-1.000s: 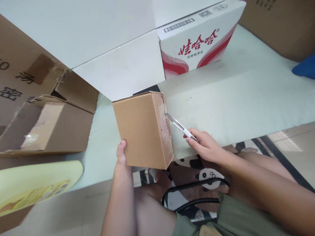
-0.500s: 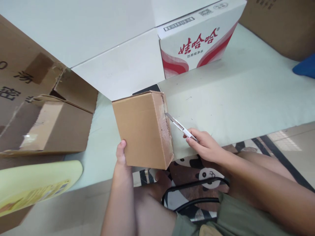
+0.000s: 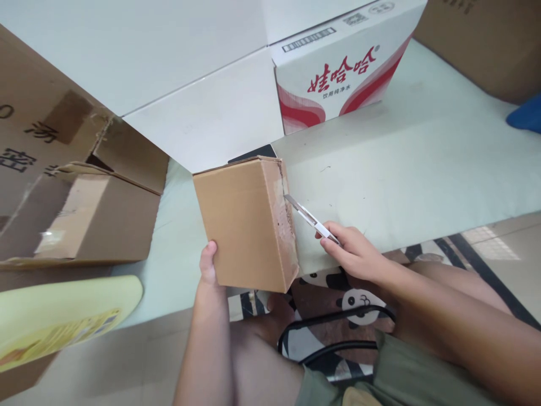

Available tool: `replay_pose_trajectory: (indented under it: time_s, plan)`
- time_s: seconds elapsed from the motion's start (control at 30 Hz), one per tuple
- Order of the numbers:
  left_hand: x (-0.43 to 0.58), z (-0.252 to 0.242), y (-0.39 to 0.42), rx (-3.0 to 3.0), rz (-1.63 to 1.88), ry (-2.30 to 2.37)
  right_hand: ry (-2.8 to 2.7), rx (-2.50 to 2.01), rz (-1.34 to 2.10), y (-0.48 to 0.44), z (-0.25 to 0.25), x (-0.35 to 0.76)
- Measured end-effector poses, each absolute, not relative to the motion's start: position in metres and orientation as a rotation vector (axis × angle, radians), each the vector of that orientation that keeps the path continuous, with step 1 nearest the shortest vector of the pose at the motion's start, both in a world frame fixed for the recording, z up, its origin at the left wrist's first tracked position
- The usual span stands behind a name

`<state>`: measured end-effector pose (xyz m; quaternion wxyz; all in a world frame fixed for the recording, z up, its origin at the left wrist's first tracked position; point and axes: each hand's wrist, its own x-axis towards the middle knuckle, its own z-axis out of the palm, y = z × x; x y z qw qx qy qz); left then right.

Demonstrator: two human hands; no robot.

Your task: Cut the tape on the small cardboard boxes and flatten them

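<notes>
A small brown cardboard box (image 3: 239,223) is held tilted over the near edge of the table. My left hand (image 3: 208,262) grips its lower left side, thumb showing on the near face and the other fingers hidden behind. In my right hand (image 3: 349,248) is a white utility knife (image 3: 313,220), closed between thumb and fingers. Its blade points up and left, the tip at the taped, roughened seam on the box's right side. Whether the tip has gone into the tape I cannot tell.
Large white panels (image 3: 203,113) and a white-and-red carton (image 3: 338,79) stand behind. Opened brown cartons (image 3: 118,220) are on the left, with a pale yellow container (image 3: 71,316) in front. A blue object (image 3: 526,115) lies far right on the pale-green tabletop (image 3: 406,169). Below is a black-framed stool (image 3: 338,318).
Almost nothing differs. The view has shifted very slightly; both hands, the box and the knife keep the same places relative to each other.
</notes>
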<state>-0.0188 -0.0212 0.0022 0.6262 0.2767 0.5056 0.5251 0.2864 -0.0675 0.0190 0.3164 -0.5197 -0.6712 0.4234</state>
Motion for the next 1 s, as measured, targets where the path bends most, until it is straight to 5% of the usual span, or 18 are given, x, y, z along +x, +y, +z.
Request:
replay_pose_trajectory:
  time_s: [1.0]
  plan:
    - [-0.0210, -0.0012, -0.0207, 0.631, 1.207, 1.157, -1.783, -1.370, 1.131, -0.0682, 0.0158, 0.2854]
